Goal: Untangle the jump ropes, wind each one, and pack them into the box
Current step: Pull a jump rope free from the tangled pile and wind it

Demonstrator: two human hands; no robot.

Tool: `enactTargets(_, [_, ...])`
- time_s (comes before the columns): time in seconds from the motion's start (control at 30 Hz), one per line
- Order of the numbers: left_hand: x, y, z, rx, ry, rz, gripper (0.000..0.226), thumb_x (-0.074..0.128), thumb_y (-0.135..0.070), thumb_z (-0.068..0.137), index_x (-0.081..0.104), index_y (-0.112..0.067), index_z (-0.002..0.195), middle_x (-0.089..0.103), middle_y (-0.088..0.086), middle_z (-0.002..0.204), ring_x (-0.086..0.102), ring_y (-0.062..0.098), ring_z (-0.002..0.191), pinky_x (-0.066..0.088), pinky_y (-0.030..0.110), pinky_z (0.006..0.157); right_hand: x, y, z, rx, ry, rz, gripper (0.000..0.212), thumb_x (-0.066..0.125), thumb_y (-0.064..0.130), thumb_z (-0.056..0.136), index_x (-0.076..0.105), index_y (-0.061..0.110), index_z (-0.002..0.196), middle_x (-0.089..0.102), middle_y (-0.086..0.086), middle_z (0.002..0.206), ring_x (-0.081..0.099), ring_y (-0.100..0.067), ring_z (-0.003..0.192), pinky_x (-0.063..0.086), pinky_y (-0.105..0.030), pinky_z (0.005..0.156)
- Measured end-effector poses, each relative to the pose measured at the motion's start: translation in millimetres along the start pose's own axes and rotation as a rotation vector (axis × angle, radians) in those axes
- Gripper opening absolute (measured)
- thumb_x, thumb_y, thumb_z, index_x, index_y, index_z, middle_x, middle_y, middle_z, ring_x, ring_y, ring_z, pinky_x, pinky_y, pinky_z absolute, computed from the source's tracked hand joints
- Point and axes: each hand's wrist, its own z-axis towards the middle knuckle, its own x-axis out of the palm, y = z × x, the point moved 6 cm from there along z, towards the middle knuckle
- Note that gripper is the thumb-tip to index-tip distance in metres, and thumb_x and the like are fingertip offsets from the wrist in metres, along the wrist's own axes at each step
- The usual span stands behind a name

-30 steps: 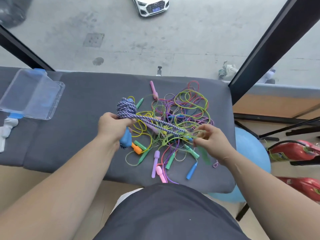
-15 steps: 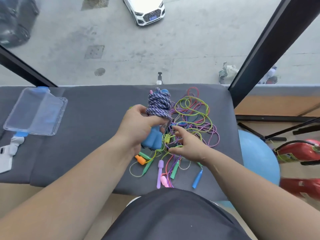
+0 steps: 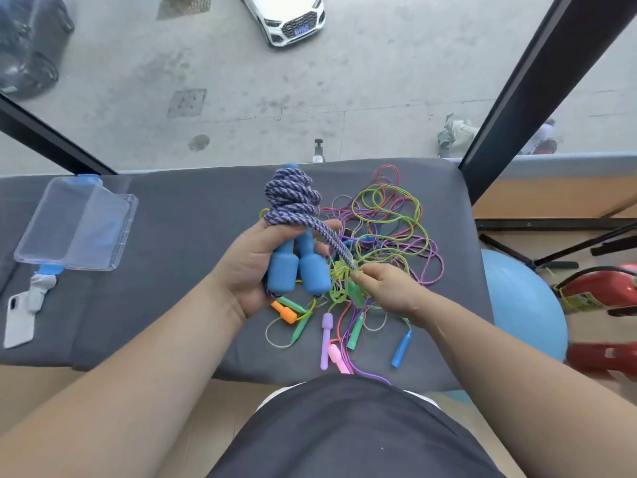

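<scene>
A white car [image 3: 289,19] is standing on the concrete ground [image 3: 362,81] outside, and a dark vehicle [image 3: 27,46] is showing at the far left. A white phone [image 3: 19,320] is lying on the grey bench [image 3: 179,270], at its left end. A blue exercise ball [image 3: 520,305] is sitting beside the bench's right end, with red fire extinguishers [image 3: 599,288] lying just beyond it.

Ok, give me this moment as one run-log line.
left hand: grips blue handles, braided rope wound above | right hand: pinches rope's free strand by tangle | clear box: left, not yet packed
</scene>
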Motion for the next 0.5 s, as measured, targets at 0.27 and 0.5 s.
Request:
enactTargets(0.27, [8.1, 4.7, 2.6, 0.082, 0.024, 0.317, 0.053, 0.066, -0.005, 0.084, 0.043, 0.005, 0.131, 0.064, 0.018, 0.092, 0.064, 0.031, 0.072, 0.057, 0.041, 0.073, -3.9, 12.6, -24.0, -0.112, 0.105, 0.325, 0.012, 0.059, 0.014, 0.079, 0.067, 0.018, 0.087, 0.063, -0.001, 0.08, 0.053, -0.014, 0.075, 0.045, -0.033, 0.073])
enactTargets(0.5, [-0.9, 20.2, -1.6, 0.054, 0.001, 0.254, 0.04, 0.068, -0.01, 0.089, 0.051, -0.009, 0.125, 0.071, 0.018, 0.099, 0.064, 0.028, 0.073, 0.056, 0.039, 0.072, -20.2, 27.6, -32.0, -0.261, -0.099, -0.074, 0.008, 0.062, 0.017, 0.095, 0.065, 0.024, 0.093, 0.066, 0.006, 0.075, 0.064, -0.012, 0.071, 0.054, -0.034, 0.072])
